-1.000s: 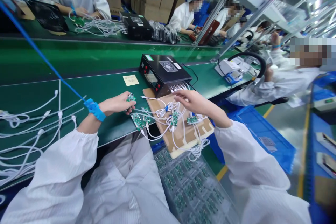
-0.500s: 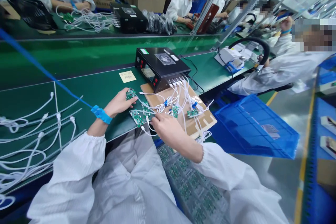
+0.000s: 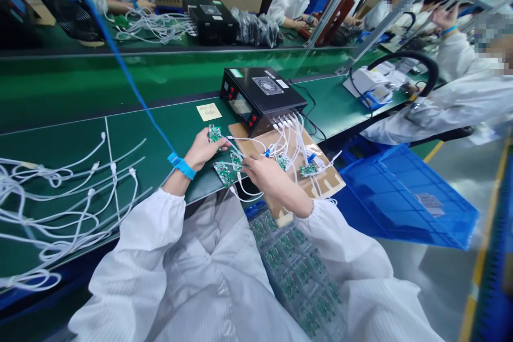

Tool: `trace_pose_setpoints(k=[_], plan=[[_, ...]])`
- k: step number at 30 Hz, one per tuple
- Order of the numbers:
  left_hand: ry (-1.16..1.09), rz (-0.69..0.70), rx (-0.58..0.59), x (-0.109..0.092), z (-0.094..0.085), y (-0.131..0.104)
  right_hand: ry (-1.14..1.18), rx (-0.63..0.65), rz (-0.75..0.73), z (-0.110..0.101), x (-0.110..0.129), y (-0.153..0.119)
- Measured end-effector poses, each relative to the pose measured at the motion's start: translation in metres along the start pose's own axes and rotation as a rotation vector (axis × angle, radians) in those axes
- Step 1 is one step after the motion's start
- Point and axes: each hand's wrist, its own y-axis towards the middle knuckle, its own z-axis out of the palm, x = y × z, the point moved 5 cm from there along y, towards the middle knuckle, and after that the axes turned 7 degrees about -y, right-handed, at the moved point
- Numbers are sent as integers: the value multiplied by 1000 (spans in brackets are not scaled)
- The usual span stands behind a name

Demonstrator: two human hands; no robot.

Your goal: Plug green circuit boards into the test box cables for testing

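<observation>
One circuit board [image 3: 215,133] sits between left hand's [image 3: 207,148] fingertips, its grip closed around it.

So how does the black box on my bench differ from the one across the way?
Your near box shows red buttons and a display; no such controls show on the far box. White cables meet the near box on the picture's right side, while the far box has its cables on the left. The far box sits against plastic-wrapped bundles; the near box doesn't. Both are black with a round grille on top.
</observation>
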Motion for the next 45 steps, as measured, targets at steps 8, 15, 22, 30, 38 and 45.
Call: trace_pose_setpoints(k=[8,15,22,30,38,45], plan=[[65,-38,31,2,5,10,161,-103,-104,4,-12,2],[355,-32,50,8,-12,-7,141,-54,-185,4,17,20],[294,56,149,17,-17,-61,478,-109,-170,-17,0,8],[185,304,118,35,21,-89,555,38,-114,-27,5,-15],[256,417,60,31,24,-92,887,165,43,-14,17,-32],[160,328,123,39,38,-88,1269,-105,133,14,14,-29]])
